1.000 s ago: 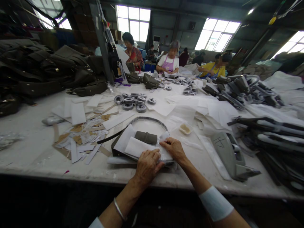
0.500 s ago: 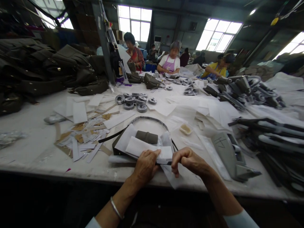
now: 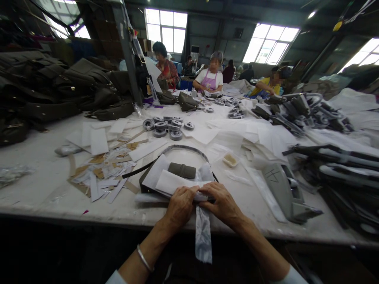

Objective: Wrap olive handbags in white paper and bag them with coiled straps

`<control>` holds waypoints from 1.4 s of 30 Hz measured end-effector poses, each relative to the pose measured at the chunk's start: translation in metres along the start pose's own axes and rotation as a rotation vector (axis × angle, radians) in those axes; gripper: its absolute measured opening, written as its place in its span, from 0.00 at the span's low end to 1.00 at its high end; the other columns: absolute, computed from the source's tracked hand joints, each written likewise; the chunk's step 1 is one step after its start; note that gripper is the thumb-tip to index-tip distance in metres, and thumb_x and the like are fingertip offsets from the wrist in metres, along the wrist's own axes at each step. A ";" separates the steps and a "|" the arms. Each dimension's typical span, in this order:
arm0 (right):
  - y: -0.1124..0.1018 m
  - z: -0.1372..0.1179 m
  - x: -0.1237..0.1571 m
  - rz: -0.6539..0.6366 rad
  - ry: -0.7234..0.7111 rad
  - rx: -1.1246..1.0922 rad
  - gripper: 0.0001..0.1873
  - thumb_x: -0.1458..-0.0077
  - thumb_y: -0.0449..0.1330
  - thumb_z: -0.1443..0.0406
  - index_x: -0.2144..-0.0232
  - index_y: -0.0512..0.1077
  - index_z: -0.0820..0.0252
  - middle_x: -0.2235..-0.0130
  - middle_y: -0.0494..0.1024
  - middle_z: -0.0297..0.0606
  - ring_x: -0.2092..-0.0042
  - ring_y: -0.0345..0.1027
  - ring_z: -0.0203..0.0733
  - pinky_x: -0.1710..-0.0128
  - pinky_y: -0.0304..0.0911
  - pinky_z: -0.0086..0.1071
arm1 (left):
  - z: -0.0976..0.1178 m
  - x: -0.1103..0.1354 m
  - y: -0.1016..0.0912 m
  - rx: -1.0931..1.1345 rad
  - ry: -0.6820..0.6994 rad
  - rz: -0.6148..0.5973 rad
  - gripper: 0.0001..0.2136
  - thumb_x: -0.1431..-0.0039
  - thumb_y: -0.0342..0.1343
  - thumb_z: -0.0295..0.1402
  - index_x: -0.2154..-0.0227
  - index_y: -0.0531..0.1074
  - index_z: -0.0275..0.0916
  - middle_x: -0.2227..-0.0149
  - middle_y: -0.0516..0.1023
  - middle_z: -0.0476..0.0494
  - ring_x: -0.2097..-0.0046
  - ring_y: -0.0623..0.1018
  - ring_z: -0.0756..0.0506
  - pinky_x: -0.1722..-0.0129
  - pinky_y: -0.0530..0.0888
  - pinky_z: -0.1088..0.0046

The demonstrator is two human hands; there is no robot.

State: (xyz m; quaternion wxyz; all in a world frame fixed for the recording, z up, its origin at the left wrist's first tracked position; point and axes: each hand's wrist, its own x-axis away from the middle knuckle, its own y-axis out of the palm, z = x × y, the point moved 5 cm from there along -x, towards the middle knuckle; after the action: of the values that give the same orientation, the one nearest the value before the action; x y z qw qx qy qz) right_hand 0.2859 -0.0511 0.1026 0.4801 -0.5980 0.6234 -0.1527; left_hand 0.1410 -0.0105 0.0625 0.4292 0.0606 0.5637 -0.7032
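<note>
A dark olive handbag [image 3: 182,170] lies at the table's front edge, with white paper sheets [image 3: 171,183] over it and its long strap [image 3: 186,147] looped behind. My left hand [image 3: 181,203] is closed on the near edge of the papered bag, fingers on top and thumb below. Right beside it, my right hand [image 3: 222,203] pinches the same edge, its fingertips almost touching the left ones. A clear, crinkled plastic strip [image 3: 203,240] hangs from between my hands over the table edge. What lies under my fingertips is hidden.
Paper and card scraps [image 3: 100,173] lie to the left. Wrapped strap coils [image 3: 176,135] sit beyond the bag. On the right are a small tray [image 3: 230,160], a grey tape dispenser [image 3: 276,185] and piled straps [image 3: 349,169]. Dark bags [image 3: 59,90] are heaped left. Co-workers [image 3: 209,81] sit opposite.
My right hand has moved left, from off the bag's right side to beside my left hand. The plastic strip now hangs straight down over the edge. My left hand has stayed put.
</note>
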 end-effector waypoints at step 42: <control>-0.011 -0.010 0.001 0.074 0.009 0.048 0.09 0.51 0.70 0.65 0.74 0.71 0.56 0.63 0.78 0.36 0.58 0.70 0.44 0.54 0.63 0.39 | 0.007 -0.003 -0.003 0.006 0.031 0.043 0.12 0.35 0.50 0.26 0.51 0.71 0.41 0.51 0.80 0.45 0.54 0.77 0.43 0.56 0.71 0.62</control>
State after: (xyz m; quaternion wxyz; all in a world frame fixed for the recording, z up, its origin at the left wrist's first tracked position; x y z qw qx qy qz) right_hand 0.2844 -0.0580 0.1155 0.4969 -0.5622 0.6434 -0.1522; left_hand 0.1432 -0.0148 0.0689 0.4351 0.0850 0.5668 -0.6945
